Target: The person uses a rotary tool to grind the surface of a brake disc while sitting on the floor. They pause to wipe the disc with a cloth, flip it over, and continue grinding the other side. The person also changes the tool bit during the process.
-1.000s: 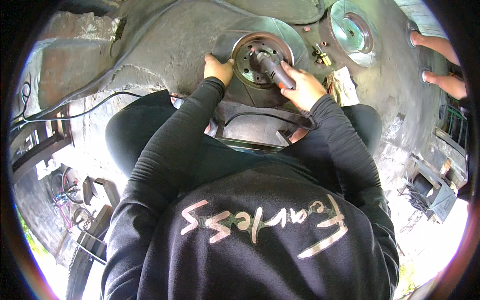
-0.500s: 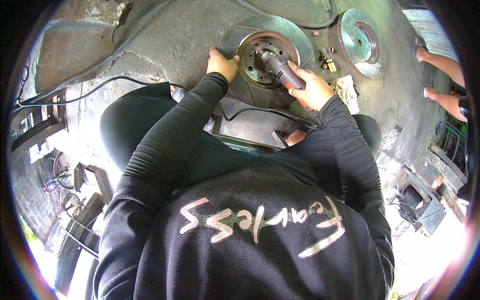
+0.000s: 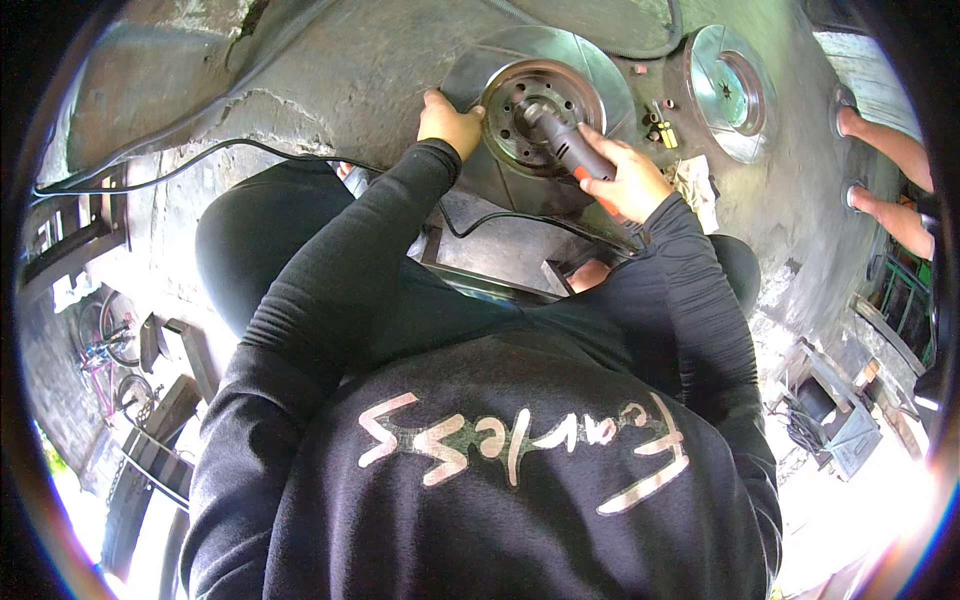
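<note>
A large brake disc (image 3: 602, 75) lies on the floor in front of me, its raised rusty hub ringed with bolt holes. My left hand (image 3: 452, 127) grips its left side, the thumb against the hub's rim. In my right hand (image 3: 634, 178) is a dark grey and orange corded angle grinder (image 3: 568, 148), held round its body. The grinder's head reaches over the hub face; its tip is too blurred to make out. From the grinder's rear end a black cord (image 3: 490, 216) runs left across my lap.
A second brake disc (image 3: 715, 90) lies to the right. Between the discs are small yellow and dark parts (image 3: 662, 130) and a crumpled cloth (image 3: 695, 190). A grey hose (image 3: 640, 50) curves behind. Another person's legs (image 3: 885, 145) show at far right; a bicycle (image 3: 115, 350) stands left.
The whole view has shifted slightly, with discs and small parts now a little further right. Both hands keep their hold on the disc and the angle grinder.
</note>
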A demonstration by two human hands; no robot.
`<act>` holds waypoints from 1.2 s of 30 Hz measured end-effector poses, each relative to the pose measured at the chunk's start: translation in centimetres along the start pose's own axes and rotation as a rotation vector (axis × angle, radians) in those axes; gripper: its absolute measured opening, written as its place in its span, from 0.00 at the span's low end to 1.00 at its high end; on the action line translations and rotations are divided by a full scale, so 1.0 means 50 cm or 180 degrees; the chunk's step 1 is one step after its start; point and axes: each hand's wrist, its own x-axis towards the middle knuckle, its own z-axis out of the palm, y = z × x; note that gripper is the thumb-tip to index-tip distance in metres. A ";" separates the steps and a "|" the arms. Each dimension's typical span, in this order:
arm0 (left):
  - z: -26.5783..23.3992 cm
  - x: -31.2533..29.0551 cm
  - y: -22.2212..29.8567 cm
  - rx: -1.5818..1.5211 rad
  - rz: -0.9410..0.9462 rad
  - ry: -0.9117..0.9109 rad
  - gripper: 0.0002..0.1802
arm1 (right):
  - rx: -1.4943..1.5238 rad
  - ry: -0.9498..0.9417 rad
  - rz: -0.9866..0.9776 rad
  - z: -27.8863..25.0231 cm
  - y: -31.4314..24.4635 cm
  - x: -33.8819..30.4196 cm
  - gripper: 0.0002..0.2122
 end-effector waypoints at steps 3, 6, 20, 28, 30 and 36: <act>0.002 0.002 -0.004 -0.0033 0.0051 0.0001 0.40 | 0.0091 0.0040 -0.0144 -0.004 0.019 0.000 0.35; 0.002 0.004 -0.008 -0.0014 0.0034 -0.0009 0.42 | -0.0085 -0.0039 -0.0200 0.002 -0.001 -0.002 0.35; -0.004 -0.004 0.002 0.0044 0.0021 -0.0074 0.42 | 0.0146 0.0032 -0.0091 0.003 0.008 -0.002 0.36; 0.001 -0.002 -0.001 0.0050 0.0075 -0.0016 0.42 | 0.0233 -0.0098 -0.0043 0.001 0.003 0.001 0.36; 0.003 -0.002 -0.004 0.0015 0.0098 -0.0002 0.42 | 0.0216 0.0126 -0.0012 0.004 0.009 0.005 0.36; 0.012 0.010 -0.016 -0.0045 0.0048 0.0041 0.39 | 0.0456 0.0031 0.0002 -0.001 0.004 0.001 0.34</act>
